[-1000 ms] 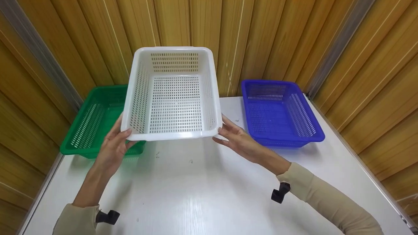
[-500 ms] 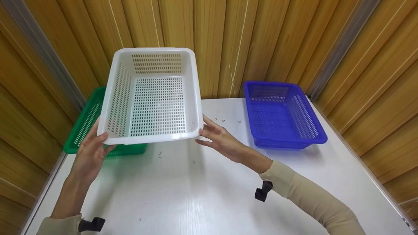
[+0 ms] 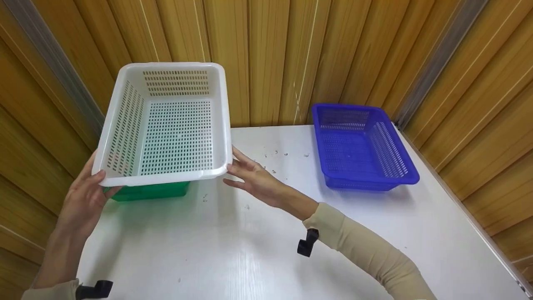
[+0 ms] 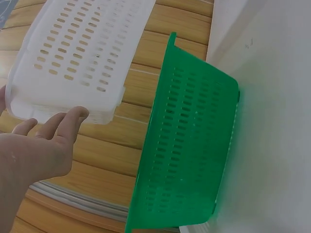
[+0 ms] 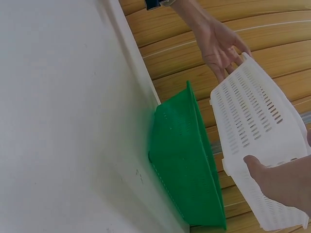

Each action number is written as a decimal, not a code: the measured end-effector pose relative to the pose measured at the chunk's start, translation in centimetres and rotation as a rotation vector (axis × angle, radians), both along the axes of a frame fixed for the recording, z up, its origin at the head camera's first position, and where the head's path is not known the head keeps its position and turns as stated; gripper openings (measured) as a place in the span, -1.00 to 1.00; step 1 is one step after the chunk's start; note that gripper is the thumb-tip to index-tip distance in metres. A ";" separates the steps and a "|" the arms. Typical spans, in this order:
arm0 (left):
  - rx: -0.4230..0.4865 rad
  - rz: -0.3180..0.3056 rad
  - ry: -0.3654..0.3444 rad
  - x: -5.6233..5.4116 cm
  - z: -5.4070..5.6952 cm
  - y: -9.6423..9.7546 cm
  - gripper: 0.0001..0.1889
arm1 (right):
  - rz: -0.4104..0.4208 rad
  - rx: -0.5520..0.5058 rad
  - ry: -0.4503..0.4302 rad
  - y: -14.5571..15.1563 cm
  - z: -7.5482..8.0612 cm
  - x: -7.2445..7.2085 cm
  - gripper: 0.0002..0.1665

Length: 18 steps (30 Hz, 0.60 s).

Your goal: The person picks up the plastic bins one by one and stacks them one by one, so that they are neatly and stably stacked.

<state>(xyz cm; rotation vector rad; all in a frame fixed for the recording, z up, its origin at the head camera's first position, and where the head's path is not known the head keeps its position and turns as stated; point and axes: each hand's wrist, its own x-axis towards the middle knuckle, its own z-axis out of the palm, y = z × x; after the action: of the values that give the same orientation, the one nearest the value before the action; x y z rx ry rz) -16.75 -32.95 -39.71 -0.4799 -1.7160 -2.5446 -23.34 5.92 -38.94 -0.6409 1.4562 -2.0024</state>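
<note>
A white plastic basket [image 3: 179,135] with slotted walls is held in the air at the left of the head view, its inside facing the camera. My left hand [image 3: 83,204] grips its near left corner, thumb over the rim. At the near right corner, my right hand [image 3: 260,181] holds the rim with thumb above and fingers below. Below it, a green basket [image 3: 152,191] stands on the table, mostly hidden from above. The left wrist view shows a gap between the white basket [image 4: 80,48] and the green one [image 4: 187,141].
A blue basket [image 3: 354,154] stands on the white table [image 3: 250,258] at the right. Wooden panel walls [image 3: 266,54] close in the back and both sides. Small marks or scraps [image 3: 275,154] lie on the tabletop near the back.
Both hands have carried the white basket to the left, from beside the green basket to over it. More of the green basket is now covered. The blue basket stays in place.
</note>
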 end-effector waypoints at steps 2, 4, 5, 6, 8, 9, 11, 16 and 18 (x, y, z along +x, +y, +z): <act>0.034 0.003 -0.007 0.1 -0.1 -0.6 -0.40 | -0.001 -0.004 -0.008 -0.7 -0.1 -0.1 -0.22; 0.073 0.019 -0.020 0.2 -0.2 -1.1 -0.41 | -0.003 -0.007 -0.021 -1.3 -0.3 -0.2 -0.22; 0.094 0.029 -0.026 0.1 -0.3 -1.3 -0.42 | -0.006 -0.006 -0.027 -1.5 -0.4 -0.2 -0.22; 0.119 0.039 -0.034 0.1 -0.4 -1.5 -0.43 | -0.009 -0.004 -0.031 -1.8 -0.5 -0.3 -0.21; 0.164 0.039 -0.043 -0.1 -0.6 -1.9 -0.45 | -0.014 -0.004 -0.037 -2.1 -0.7 -0.3 -0.22; 0.175 0.044 -0.047 -0.2 -0.7 -2.0 -0.45 | -0.019 -0.006 -0.044 -2.4 -0.8 -0.4 -0.22; 0.201 0.038 -0.059 -0.4 -0.9 -2.4 -0.46 | -0.026 -0.012 -0.053 -2.8 -1.0 -0.4 -0.22; 0.231 0.033 -0.082 -0.5 -1.5 -3.3 -0.47 | -0.039 -0.028 -0.085 -4.0 -1.8 -0.4 -0.22; 0.242 0.039 -0.085 -0.6 -1.8 -3.5 -0.47 | -0.046 -0.029 -0.088 -4.4 -1.9 -0.4 -0.23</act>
<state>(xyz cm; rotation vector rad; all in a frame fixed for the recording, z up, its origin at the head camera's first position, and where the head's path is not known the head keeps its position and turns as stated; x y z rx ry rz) -17.36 -36.49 -41.47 -0.3259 -1.3967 -2.7306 -23.75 1.51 -40.86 -0.5287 1.4047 -2.0638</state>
